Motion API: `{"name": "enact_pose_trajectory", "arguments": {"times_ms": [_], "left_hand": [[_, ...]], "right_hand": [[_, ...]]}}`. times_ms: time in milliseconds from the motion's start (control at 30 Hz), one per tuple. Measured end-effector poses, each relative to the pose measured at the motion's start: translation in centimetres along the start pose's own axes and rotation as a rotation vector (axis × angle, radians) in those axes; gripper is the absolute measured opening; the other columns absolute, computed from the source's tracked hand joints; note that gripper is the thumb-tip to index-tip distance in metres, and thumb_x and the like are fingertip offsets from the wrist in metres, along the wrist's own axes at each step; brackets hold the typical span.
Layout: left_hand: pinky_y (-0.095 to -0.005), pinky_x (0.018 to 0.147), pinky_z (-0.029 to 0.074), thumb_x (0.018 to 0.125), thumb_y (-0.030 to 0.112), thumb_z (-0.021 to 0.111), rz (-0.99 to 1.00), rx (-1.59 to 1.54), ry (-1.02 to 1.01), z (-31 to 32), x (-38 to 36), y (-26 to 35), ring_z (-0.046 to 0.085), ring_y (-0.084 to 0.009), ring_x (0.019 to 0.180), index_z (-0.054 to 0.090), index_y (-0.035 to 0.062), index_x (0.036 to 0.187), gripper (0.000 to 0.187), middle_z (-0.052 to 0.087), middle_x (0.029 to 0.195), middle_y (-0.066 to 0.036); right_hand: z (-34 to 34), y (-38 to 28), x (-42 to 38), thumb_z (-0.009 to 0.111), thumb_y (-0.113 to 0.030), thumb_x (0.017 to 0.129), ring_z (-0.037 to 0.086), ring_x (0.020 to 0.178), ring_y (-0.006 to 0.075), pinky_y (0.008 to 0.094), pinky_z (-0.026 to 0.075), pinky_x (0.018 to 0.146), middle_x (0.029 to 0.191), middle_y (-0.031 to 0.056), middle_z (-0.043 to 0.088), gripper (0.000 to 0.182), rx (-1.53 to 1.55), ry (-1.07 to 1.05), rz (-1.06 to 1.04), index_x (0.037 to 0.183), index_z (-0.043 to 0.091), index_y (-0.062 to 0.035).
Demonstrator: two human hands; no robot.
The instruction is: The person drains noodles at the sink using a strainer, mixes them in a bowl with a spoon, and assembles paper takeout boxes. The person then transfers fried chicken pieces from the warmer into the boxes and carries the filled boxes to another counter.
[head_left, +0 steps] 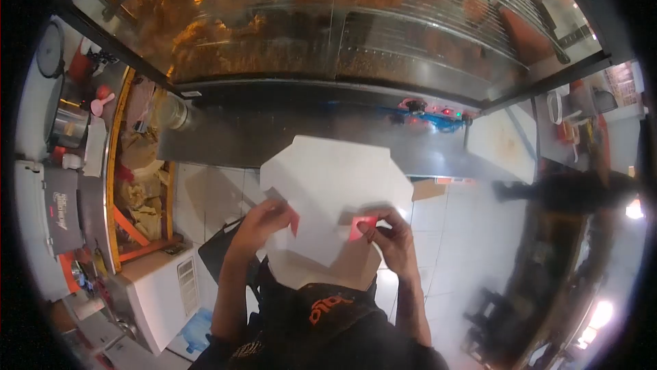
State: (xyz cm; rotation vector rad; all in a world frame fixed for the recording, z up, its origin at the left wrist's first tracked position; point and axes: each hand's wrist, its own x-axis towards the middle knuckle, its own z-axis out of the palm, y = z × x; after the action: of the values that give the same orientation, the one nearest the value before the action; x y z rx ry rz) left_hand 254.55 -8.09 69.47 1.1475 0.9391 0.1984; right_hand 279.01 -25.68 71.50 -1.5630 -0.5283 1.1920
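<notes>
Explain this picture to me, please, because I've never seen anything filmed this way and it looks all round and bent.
There's no machine here. A camera worn on a person's head looks forward and down, so you see roughly what they face, with the edges curved. The two bare hands are the wearer's own. The left hand pinches one red piece, and the right hand pinches a second red piece, both over a big white board in front of the body. I can't tell whether those pieces belong to the board. Beyond it runs a metal counter, with a jar at its left end.
</notes>
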Motion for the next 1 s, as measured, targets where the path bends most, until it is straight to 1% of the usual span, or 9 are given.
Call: {"name": "enact_pose_trajectory", "arguments": {"times_ms": [100, 233, 333, 367, 500, 733, 833, 933, 1000], "left_hand": [[-0.0265, 0.079, 0.048, 0.093, 0.015, 0.069, 0.055, 0.079, -0.033, 0.7, 0.8, 3.3, 0.06, -0.0099, 0.083, 0.061, 0.0017, 0.1, 0.016, 0.066, 0.087, -0.002], [-0.0235, 0.07, 0.05, 0.092, 0.01, 0.069, 0.2, 0.026, -0.054, 0.6, 2.4, 3.5, 0.061, -0.0075, 0.078, 0.056, 0.005, 0.088, 0.015, 0.066, 0.085, -0.002], [-0.0234, 0.071, 0.05, 0.095, 0.013, 0.066, 0.21, 0.002, -0.081, 0.3, 2.5, 4.5, 0.061, -0.0087, 0.081, 0.059, 0.0041, 0.097, 0.012, 0.066, 0.087, -0.003], [-0.0238, 0.073, 0.05, 0.095, 0.016, 0.067, 0.184, -0.046, -0.105, 0.2, 2.6, 4.7, 0.061, -0.009, 0.082, 0.059, 0.0031, 0.101, 0.016, 0.066, 0.088, -0.003], [-0.0259, 0.083, 0.048, 0.094, 0.027, 0.069, 0.083, -0.165, -0.074, -0.3, 2.2, 6.0, 0.059, -0.0105, 0.092, 0.06, 0.0014, 0.117, 0.036, 0.065, 0.097, -0.003], [-0.0261, 0.085, 0.046, 0.096, 0.038, 0.065, 0.226, 0.074, -0.07, 0.2, 4.7, 7.0, 0.058, -0.0111, 0.097, 0.059, 0.0058, 0.128, 0.046, 0.064, 0.106, -0.004], [-0.027, 0.085, 0.047, 0.095, 0.033, 0.067, -0.085, 0.02, 0.012, 1.1, 4.8, 10.9, 0.058, -0.0103, 0.098, 0.059, 0.0046, 0.127, 0.044, 0.065, 0.107, -0.005], [-0.031, 0.089, 0.049, 0.092, 0.028, 0.07, 0.287, 0.342, 0.04, 0.6, 8.8, 7.9, 0.061, -0.0169, 0.104, 0.06, 0.0001, 0.124, 0.044, 0.066, 0.112, -0.01], [-0.0344, 0.092, 0.049, 0.09, 0.026, 0.072, 0.711, 0.594, 0.34, 2.3, 7.2, 8.3, 0.061, -0.0238, 0.11, 0.059, -0.002, 0.123, 0.046, 0.065, 0.117, -0.015]], "right_hand": [[1.2, -2.5, -0.4, 0.072, -0.007, 0.09, 0.061, 0.073, 0.0103, 0.0263, 0.052, 0.062, 0.094, 0.0061, 0.063, 0.03, 0.011, 0.109, -0.069, 0.117, 0.058, -0.0034], [2.1, -3.3, -0.1, 0.072, -0.009, 0.091, 0.057, 0.065, 0.0107, 0.0249, 0.048, 0.056, 0.091, 0.0097, 0.062, 0.038, 0.051, 0.221, -0.105, 0.122, 0.049, -0.0047], [2.2, -4.6, -0.3, 0.074, -0.009, 0.089, 0.062, 0.072, 0.0143, 0.025, 0.048, 0.057, 0.097, 0.015, 0.064, 0.049, 0.11, 0.26, -0.139, 0.126, 0.041, -0.0071], [1.8, -4.2, -0.4, 0.07, -0.02, 0.093, 0.064, 0.077, 0.0156, 0.0275, 0.05, 0.062, 0.106, 0.017, 0.065, 0.054, 0.057, 0.271, -0.16, 0.135, 0.036, -0.0099], [2.4, -5.4, -0.8, 0.057, -0.033, 0.101, 0.058, 0.089, 0.0144, 0.0284, 0.051, 0.072, 0.102, 0.0083, 0.058, 0.059, 0.076, 0.276, -0.146, 0.149, 0.027, -0.0148], [1.0, -3.6, -0.5, 0.057, -0.032, 0.101, 0.058, 0.104, 0.0152, 0.0296, 0.05, 0.082, 0.119, 0.0049, 0.056, 0.045, 0.287, 0.101, -0.179, 0.14, 0.047, -0.01], [0.8, -4.2, -1.0, 0.058, -0.026, 0.101, 0.06, 0.105, 0.0159, 0.0311, 0.051, 0.085, 0.12, 0.006, 0.057, 0.038, 0.195, -0.019, -0.194, 0.131, 0.052, -0.0035], [0.5, -4.9, -1.2, 0.06, -0.018, 0.1, 0.064, 0.099, 0.0175, 0.0337, 0.054, 0.087, 0.118, 0.0086, 0.059, 0.032, 0.067, -0.015, -0.194, 0.125, 0.053, 0.001], [0.4, -5.4, -1.6, 0.061, -0.013, 0.099, 0.066, 0.095, 0.0184, 0.0345, 0.057, 0.085, 0.118, 0.0104, 0.059, 0.028, 0.068, 0.063, -0.154, 0.122, 0.054, 0.0025]]}}
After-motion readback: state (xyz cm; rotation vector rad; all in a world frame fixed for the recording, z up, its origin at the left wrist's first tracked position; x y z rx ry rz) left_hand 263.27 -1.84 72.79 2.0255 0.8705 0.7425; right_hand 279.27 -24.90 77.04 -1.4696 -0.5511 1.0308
